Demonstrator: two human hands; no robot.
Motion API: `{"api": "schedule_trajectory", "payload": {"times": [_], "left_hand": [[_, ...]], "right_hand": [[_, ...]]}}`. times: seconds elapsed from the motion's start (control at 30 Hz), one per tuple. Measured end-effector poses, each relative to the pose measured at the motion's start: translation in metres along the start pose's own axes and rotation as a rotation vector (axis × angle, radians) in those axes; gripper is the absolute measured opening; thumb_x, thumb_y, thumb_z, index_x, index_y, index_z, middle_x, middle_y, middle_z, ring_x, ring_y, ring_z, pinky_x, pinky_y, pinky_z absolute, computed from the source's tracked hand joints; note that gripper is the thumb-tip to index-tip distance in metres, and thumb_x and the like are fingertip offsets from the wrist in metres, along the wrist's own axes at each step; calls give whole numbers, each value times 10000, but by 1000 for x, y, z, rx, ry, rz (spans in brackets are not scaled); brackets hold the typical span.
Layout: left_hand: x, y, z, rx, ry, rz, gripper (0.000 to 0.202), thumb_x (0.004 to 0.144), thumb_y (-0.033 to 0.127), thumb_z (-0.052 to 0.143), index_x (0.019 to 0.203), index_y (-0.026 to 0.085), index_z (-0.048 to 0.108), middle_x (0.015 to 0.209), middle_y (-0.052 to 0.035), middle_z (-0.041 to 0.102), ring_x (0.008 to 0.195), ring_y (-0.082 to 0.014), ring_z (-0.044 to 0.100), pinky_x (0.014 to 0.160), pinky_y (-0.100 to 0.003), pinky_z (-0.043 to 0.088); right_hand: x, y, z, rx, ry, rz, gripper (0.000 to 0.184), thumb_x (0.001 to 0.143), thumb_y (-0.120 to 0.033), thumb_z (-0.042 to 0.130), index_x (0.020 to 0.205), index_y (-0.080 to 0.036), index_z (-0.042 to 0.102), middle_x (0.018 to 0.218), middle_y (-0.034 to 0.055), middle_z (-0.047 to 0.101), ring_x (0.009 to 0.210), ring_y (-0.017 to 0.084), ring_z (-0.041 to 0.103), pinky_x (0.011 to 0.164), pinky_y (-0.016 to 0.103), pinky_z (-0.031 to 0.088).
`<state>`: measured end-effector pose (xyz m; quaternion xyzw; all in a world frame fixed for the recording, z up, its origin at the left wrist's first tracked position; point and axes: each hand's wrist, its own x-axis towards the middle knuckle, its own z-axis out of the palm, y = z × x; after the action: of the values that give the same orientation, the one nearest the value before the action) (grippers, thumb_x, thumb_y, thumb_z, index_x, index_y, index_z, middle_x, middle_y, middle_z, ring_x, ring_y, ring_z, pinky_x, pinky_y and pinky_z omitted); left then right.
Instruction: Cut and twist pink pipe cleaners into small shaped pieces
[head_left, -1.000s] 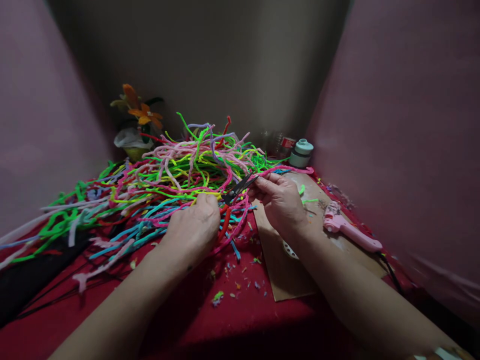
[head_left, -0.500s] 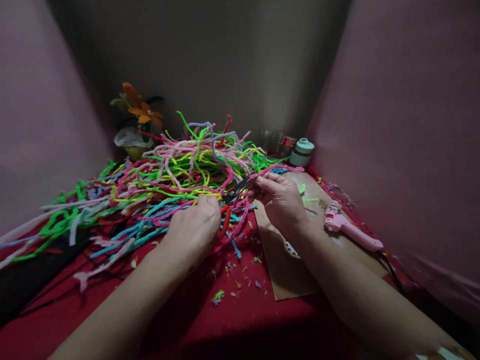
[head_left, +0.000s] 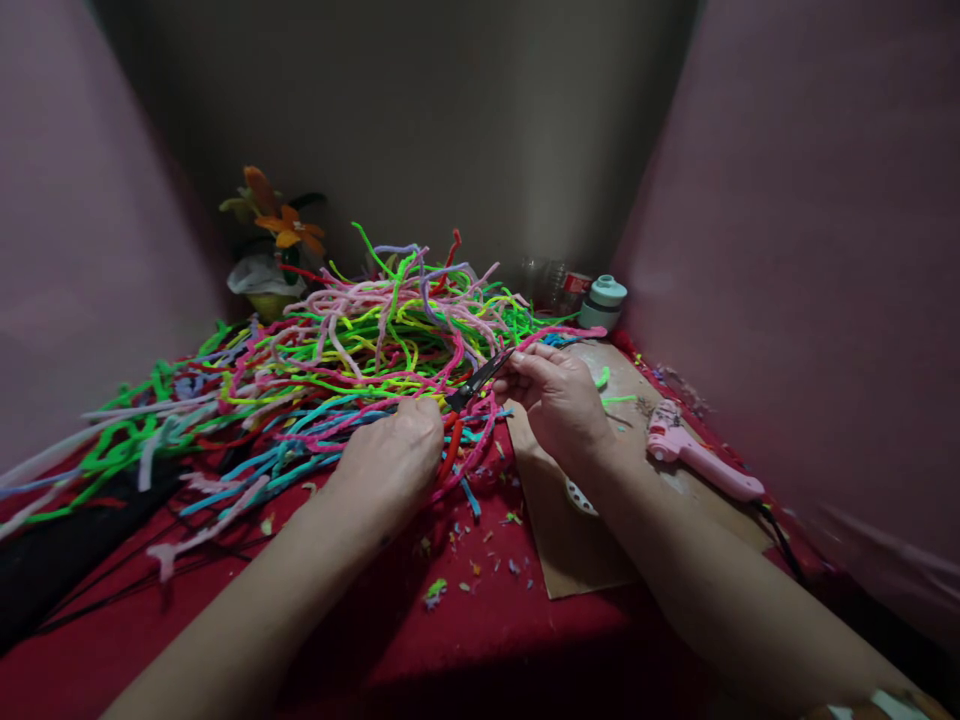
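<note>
My left hand (head_left: 397,450) is closed around a pair of scissors with red handles and dark blades (head_left: 480,382). The blades point up and to the right, their tips at the fingertips of my right hand (head_left: 559,395). That hand is pinched on a bright pink pipe cleaner (head_left: 562,332), whose end sticks out behind the knuckles. The exact spot where blades and strand meet is hidden by the fingers. Just beyond both hands rises a big tangled heap of coloured pipe cleaners (head_left: 360,320), in green, pink, yellow, blue and red.
A pink glue gun (head_left: 701,458) lies on a brown board (head_left: 585,565) at right. Fluffy scraps (head_left: 435,592) dot the red cloth (head_left: 360,640). Behind stand a mint-lidded bottle (head_left: 604,303), a clear plastic bottle (head_left: 559,287) and an orange flower (head_left: 289,228) in a wrapped pot (head_left: 268,298).
Hardly anything differs. The hands, the scissors and the pink strand stay in nearly the same place, with only a tiny shift at the fingertips.
</note>
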<state>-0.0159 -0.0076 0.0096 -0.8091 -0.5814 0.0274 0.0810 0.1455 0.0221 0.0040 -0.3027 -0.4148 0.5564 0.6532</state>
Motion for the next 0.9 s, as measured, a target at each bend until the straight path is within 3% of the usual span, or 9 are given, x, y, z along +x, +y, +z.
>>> {"api": "schedule_trajectory", "payload": {"times": [0.3,0.53,0.9], "left_hand": [[-1,-5,-4,6,22,36,277,832,115,255,957,113,501,851,-143,602,727,-304,651,551,-370,471],[0,-7,0,37,62,21,250,838,130,269,954,119,490,832,-137,591,710,-281,653,518,-330,459],[2,-6,-1,-26,36,22,254,856,156,267,940,130,505,840,-131,632,733,-278,654,564,-327,446]], "right_hand": [[-1,0,-2,-100,-48,-49,79,687,-195,606,626,-149,587,584,-3,616,498,88,549,524,226,446],[-1,-1,-2,-130,-95,-43,75,688,-189,601,635,-137,613,586,-1,625,494,89,551,514,222,430],[-2,-2,-1,-108,-27,-66,89,696,-211,622,636,-147,606,597,-2,625,497,90,557,520,221,444]]}}
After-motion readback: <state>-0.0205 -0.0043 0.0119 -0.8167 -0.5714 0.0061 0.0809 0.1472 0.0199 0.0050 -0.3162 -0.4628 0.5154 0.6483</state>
